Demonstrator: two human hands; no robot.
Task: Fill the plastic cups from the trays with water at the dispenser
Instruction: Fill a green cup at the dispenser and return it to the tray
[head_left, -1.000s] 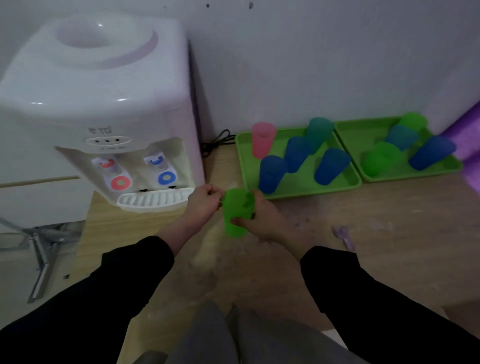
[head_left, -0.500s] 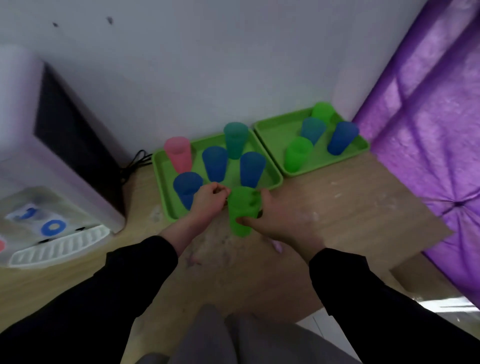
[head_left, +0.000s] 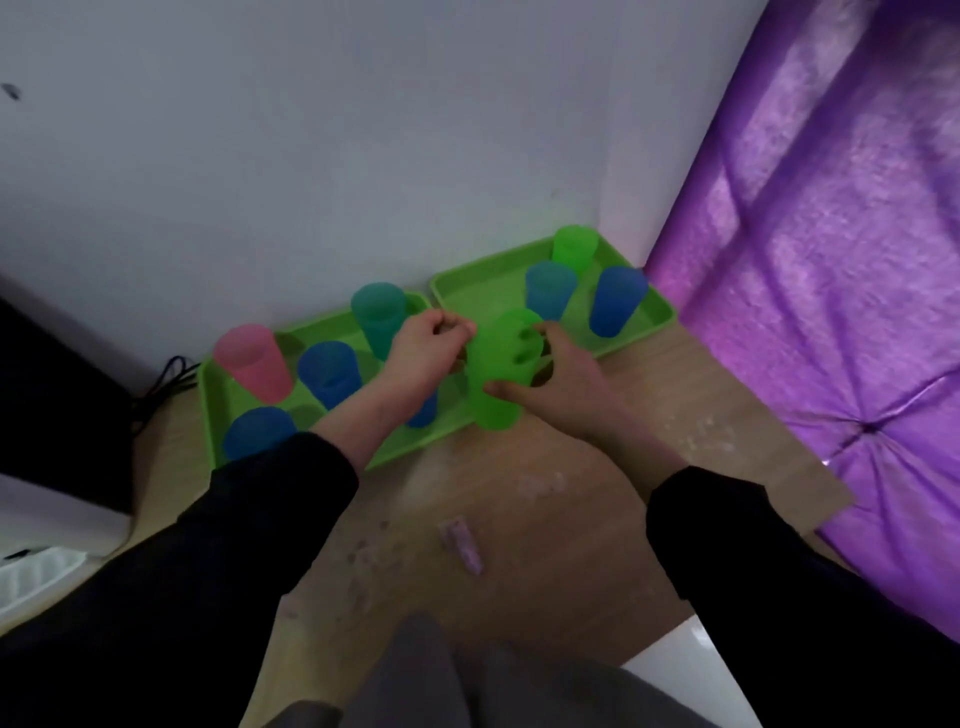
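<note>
Green translucent plastic, smooth, wider at the far end and narrower at the near end: the green cup (head_left: 491, 364). Placed in front of the gap between the left tray (head_left: 395, 452) and the right tray (head_left: 478, 283), with the near end over the front right corner of the left tray, close to the wooden counter (head_left: 545, 499). Cannot tell whether resting or lifted, nor whether any water is inside.

Gripped by the right hand (head_left: 569, 384): thumb (head_left: 506, 388) pressed on the near wall at about mid height, fingertips (head_left: 525, 335) curled round and seen as dark spots through the wall. Left hand (head_left: 426, 348) just beside the upper left side of the cup, fingers curled into a loose fist, knuckles at the wall. Cannot tell whether pinching the rim or only touching it.

On the left tray, a pink cup (head_left: 253, 364) near the back left corner, a teal cup (head_left: 378, 314) at the back edge, blue cups (head_left: 330, 374) between. Dispenser (head_left: 52, 395) at the left end of the counter, mostly cut off.
</note>
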